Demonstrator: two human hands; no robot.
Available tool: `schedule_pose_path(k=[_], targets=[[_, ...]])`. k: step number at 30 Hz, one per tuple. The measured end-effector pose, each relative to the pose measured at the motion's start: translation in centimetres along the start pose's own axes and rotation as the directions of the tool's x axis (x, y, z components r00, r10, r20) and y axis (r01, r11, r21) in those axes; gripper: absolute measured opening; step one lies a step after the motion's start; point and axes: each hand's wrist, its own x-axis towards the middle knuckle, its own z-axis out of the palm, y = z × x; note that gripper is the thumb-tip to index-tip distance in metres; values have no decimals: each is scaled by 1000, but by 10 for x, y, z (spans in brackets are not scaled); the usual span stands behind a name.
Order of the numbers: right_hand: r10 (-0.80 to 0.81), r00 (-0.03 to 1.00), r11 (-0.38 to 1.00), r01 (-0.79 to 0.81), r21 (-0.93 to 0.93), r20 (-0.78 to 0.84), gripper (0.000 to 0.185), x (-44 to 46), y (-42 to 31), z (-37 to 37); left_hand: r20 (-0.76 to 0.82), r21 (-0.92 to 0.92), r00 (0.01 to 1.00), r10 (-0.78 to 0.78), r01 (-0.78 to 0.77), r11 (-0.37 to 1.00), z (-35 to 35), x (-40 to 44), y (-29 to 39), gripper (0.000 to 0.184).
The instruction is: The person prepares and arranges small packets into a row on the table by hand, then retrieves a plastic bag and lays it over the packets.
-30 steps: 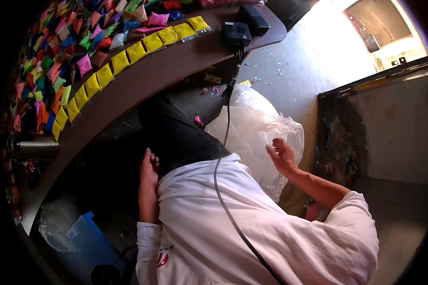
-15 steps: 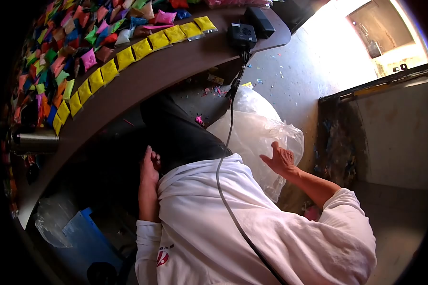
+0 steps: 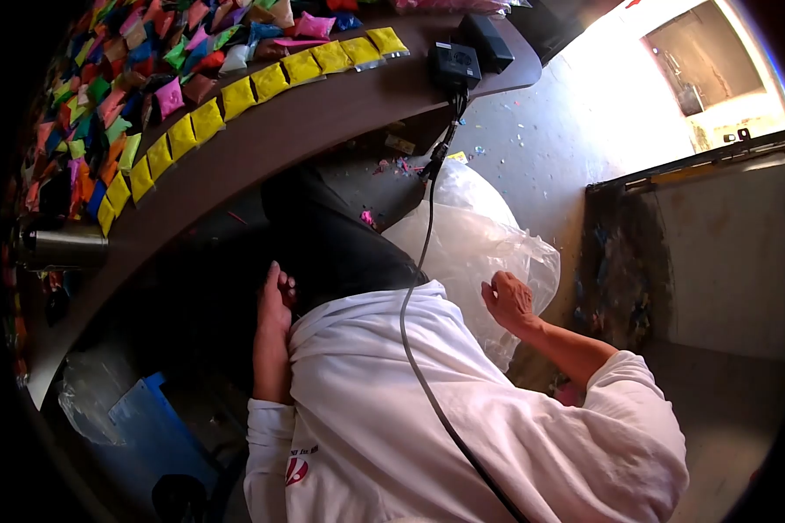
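My left hand (image 3: 276,301) rests beside my dark-trousered thigh with its fingers loosely bent and apart; nothing shows in it. On the other side, my right hand (image 3: 510,302) is over a crumpled, translucent plastic bag (image 3: 458,231), with its fingers curled in. I see nothing in that hand, and whether it touches the bag is unclear. Along the table's near edge runs a row of yellow packets (image 3: 270,82). Behind the row lies a heap of small packets in many colours (image 3: 139,52).
A curved dark table (image 3: 192,161) carries a black device (image 3: 455,65), whose cable (image 3: 410,340) crosses my body. A metal cylinder (image 3: 65,250) is at the left. A blue panel (image 3: 161,427) stands low left. Coloured scraps (image 3: 401,163) litter the floor. A low wall (image 3: 733,253) is at the right.
My right hand has curled its fingers, which were spread with the thumb out before. The left hand stays almost where it was. The view has shifted slightly.
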Motion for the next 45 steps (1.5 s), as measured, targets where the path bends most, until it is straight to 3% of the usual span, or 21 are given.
schedule_pose_path(k=[4, 7, 8, 11, 14, 16, 18, 20, 22, 24, 25, 27, 28, 31, 36, 38, 41, 42, 43, 44, 45], targets=[[86, 996, 996, -85, 34, -29, 25, 0, -1, -21, 37, 1, 999, 13, -13, 1000, -2, 1, 0, 37], [69, 960, 997, -63, 32, -272, 34, 9, 6, -18, 71, -16, 997, 17, -16, 1000, -4, 6, -3, 37], [65, 960, 998, -59, 30, -274, 34, 12, 8, -16, 71, -20, 997, 18, -17, 1000, -5, 8, -3, 37], [107, 990, 991, -114, 69, 88, 28, 20, -1, -12, 39, -24, 999, 18, -17, 1000, -4, 3, -2, 37], [123, 992, 986, -118, 119, -34, 18, 22, 0, -8, 25, -21, 1000, 7, -6, 1000, -4, 1, 0, 36], [-72, 959, 938, 159, 307, -276, 9, 22, 3, -30, 28, -15, 1000, 7, -6, 1000, -5, 2, -2, 36], [-89, 977, 923, 155, 352, -195, 5, 21, 10, -63, 37, -19, 999, 6, -5, 1000, -4, 3, -3, 36], [-50, 984, 695, 157, 702, -170, 8, 30, 14, -76, 51, -26, 999, 10, -8, 1000, -2, 4, -2, 36], [-73, 985, 631, 167, 758, -156, 11, 43, -12, -111, 45, -11, 999, 0, 0, 1000, 0, 1, 1, 36], [-37, 992, 500, -87, 862, 122, 15, 59, -43, -150, 22, 30, 1000, 20, -20, 999, 7, -17, 10, 36], [-46, 992, 502, -77, 862, 116, 15, 69, -56, -164, -5, 68, 999, 41, -40, 997, 9, -23, 14, 35], [-146, 988, 137, -22, 990, 42, 20, 84, -80, -184, 89, -41, 995, 52, -49, 998, -7, 1, -1, 35], [-159, 986, 136, -19, 991, 41, 20, 89, -96, -190, 187, -142, 980, 71, -44, 989, -11, 9, -5, 36], [-288, 945, 93, 187, 978, -153, 31, 107, -126, -188, 172, -161, 983, 58, -31, 987, -11, 2, -3, 37], [-375, 916, -82, 123, 989, -145, 28, 127, -205, -183, 273, -305, 953, 132, -45, 951, -19, -13, 0, 38], [-475, 832, -13, 321, 947, -289, 22, 129, -226, -183, 295, -306, 943, 154, -59, 950, -17, -25, 5, 40], [-395, 768, -19, 541, 841, -503, 13, 117, -259, -155, 359, -232, 906, 225, -147, 962, -15, -51, 26, 42], [-550, 715, 336, 662, 670, -431, 13, 108, -259, -162, 375, -190, 889, 262, -203, 960, -15, -57, 32, 43], [-649, 495, 329, 867, 373, -577, 15, 108, -278, -158, 360, -190, 892, 275, -218, 957, -15, -63, 38, 43], [-659, 392, 230, 918, 323, -642, 17, 107, -292, -147, 393, -197, 861, 323, -264, 944, -15, -68, 44, 42], [-647, 406, 208, 909, 362, -646, 17, 102, -303, -131, 425, -204, 829, 365, -305, 930, -17, -73, 47, 42]])
